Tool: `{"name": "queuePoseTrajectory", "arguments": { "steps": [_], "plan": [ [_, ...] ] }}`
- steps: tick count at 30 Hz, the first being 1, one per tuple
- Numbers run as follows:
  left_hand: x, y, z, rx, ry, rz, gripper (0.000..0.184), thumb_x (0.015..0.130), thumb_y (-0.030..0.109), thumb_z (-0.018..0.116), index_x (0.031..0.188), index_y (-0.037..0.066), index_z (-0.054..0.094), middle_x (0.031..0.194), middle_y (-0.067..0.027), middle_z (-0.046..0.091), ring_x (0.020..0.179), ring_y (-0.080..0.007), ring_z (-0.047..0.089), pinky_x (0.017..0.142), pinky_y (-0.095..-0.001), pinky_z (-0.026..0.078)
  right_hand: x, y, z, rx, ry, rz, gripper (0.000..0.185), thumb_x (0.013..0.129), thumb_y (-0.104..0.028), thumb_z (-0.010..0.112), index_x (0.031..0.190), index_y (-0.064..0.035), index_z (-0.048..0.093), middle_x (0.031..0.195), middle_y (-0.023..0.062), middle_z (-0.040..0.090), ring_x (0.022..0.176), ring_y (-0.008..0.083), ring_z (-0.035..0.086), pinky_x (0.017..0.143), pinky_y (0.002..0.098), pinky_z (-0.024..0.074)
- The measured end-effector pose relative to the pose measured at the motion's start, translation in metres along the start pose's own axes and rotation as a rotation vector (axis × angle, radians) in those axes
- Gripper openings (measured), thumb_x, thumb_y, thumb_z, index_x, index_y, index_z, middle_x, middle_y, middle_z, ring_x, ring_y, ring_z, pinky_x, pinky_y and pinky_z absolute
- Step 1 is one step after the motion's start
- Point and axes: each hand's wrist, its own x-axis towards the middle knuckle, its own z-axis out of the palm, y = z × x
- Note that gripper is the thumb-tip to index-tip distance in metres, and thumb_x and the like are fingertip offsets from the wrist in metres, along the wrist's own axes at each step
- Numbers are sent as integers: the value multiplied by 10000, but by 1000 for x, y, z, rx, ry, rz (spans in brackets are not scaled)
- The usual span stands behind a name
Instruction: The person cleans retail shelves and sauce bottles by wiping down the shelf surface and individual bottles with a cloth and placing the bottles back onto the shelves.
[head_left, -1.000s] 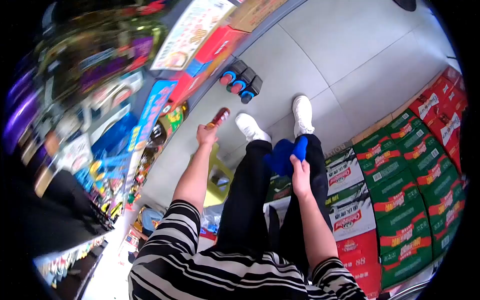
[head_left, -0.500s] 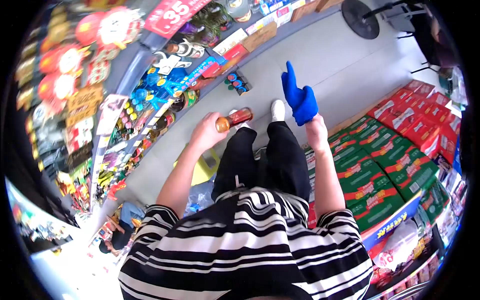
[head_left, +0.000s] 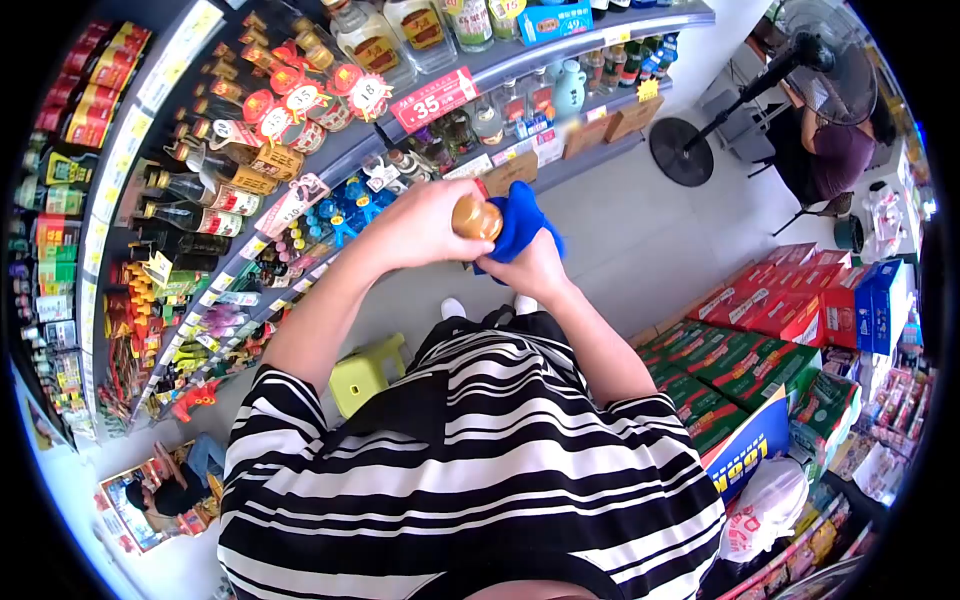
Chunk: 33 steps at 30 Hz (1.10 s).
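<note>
My left hand (head_left: 425, 225) is closed round a small bottle (head_left: 477, 217) with a gold-brown cap facing me; most of its body is hidden by my fingers and the cloth. My right hand (head_left: 530, 265) grips a blue cloth (head_left: 520, 222) and presses it against the bottle's side. Both hands are close together in front of my chest, near the shelf edge.
Shelves on the left and ahead hold liquor bottles (head_left: 415, 35) and a red price card (head_left: 435, 98). A yellow-green stool (head_left: 362, 380) stands low at left. Stacked green cartons (head_left: 715, 365) are at right. Beyond are a standing fan (head_left: 683, 150) and a seated person (head_left: 840, 155).
Both hands have come up and together. The bottle in my left hand now meets the blue cloth, which hung apart from it before. The view has shifted to show more upper shelf.
</note>
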Motion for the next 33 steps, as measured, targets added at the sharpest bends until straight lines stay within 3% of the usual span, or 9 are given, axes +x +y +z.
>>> {"name": "queuePoseTrajectory", "arguments": {
  "steps": [3, 5, 7, 11, 17, 18, 21, 28, 33],
  "plan": [
    [-3, -5, 2, -278, 109, 76, 652, 693, 149, 788, 1225, 37, 429, 1027, -78, 590, 944, -162, 562, 793, -300, 484, 7, -1, 5, 524, 127, 67, 463, 711, -164, 744, 1081, -18, 506, 949, 48, 596, 873, 135, 580, 770, 321, 479],
    [-9, -17, 10, -446, 253, 103, 591, 720, 290, 784, 1139, 9, 478, 920, -87, 598, 867, -157, 589, 764, -282, 487, 15, 0, -3, 704, 105, 122, 409, 749, -129, 719, 1083, -26, 506, 966, 33, 583, 871, 113, 566, 772, 298, 476],
    [-16, -30, 29, -588, 327, 120, 301, 832, 189, 682, 1007, 22, 502, 827, -19, 566, 746, -83, 536, 682, -229, 451, 18, -4, -7, 843, 154, 188, 382, 762, -101, 705, 1082, -31, 509, 960, 31, 573, 860, 117, 563, 771, 283, 475],
    [-25, -49, 79, -537, 368, 90, 223, 850, 147, 652, 959, 8, 516, 792, -19, 559, 724, -75, 536, 657, -238, 453, 25, -14, -10, 1156, 171, 227, 368, 788, -94, 682, 1101, -50, 494, 959, 28, 565, 879, 131, 563, 789, 295, 477],
    [-37, -20, 65, -357, 338, 86, 483, 781, 177, 714, 1151, -19, 474, 997, -97, 603, 899, -144, 589, 777, -292, 483, 29, -29, 3, 1491, 51, 259, 375, 828, -168, 644, 1130, -29, 473, 989, 87, 594, 888, 185, 601, 800, 336, 502],
    [-38, -15, 62, -368, 350, 46, 585, 723, 284, 743, 1154, -11, 480, 1054, -202, 600, 987, -298, 608, 841, -375, 466, 30, -46, 1, 1477, 33, 239, 374, 840, -187, 628, 1135, -20, 470, 983, 103, 603, 880, 198, 611, 795, 345, 509],
    [-40, -7, 66, -257, 411, 57, 590, 717, 270, 734, 1140, -24, 447, 987, -209, 609, 938, -352, 611, 786, -407, 485, 32, -49, -2, 1330, 60, 239, 324, 818, -105, 652, 1097, -29, 506, 938, 67, 608, 856, 164, 605, 762, 310, 510],
    [-46, 15, 67, 320, 560, -87, 496, 673, 298, 754, 919, -12, 454, 777, -202, 582, 721, -322, 611, 626, -417, 485, 46, -72, -24, 1202, 267, 286, 276, 782, -73, 697, 1009, -39, 546, 893, 27, 593, 767, 117, 592, 681, 272, 506],
    [-52, 24, 63, 434, 708, 15, 480, 659, 280, 760, 913, -2, 467, 762, -163, 564, 709, -320, 587, 652, -415, 471, 51, -90, -40, 1152, 323, 277, 321, 780, -54, 670, 1060, -45, 513, 891, 48, 597, 772, 153, 615, 701, 313, 533]
  ]
}}
